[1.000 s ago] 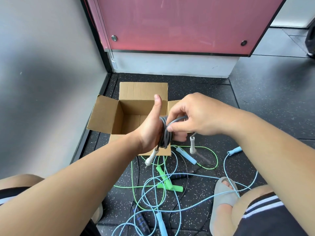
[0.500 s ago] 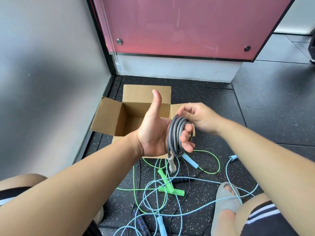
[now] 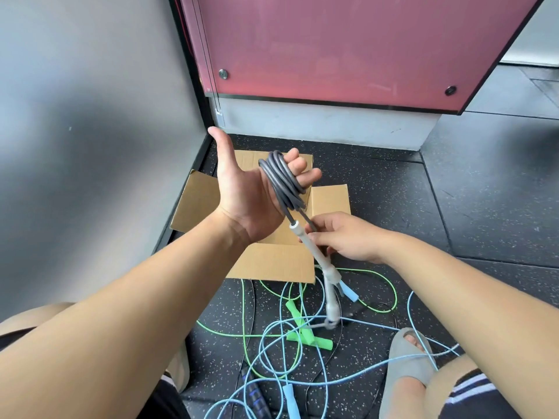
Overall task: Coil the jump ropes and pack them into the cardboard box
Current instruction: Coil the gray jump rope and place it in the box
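Left fingers (image 3: 310, 176) through coiled grey rope (image 3: 281, 180)

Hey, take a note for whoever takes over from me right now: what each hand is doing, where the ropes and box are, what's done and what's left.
Left hand: palm up, fingers curled round the coiled gray jump rope.
Right hand: pinches a white handle just below the coil; the second handle hangs lower.
Cardboard box: open on the floor behind the hands, inside mostly hidden.
Done: gray rope coiled, not yet boxed.
Left: box it, then coil and pack the green rope, light blue rope and dark rope tangled on the floor.
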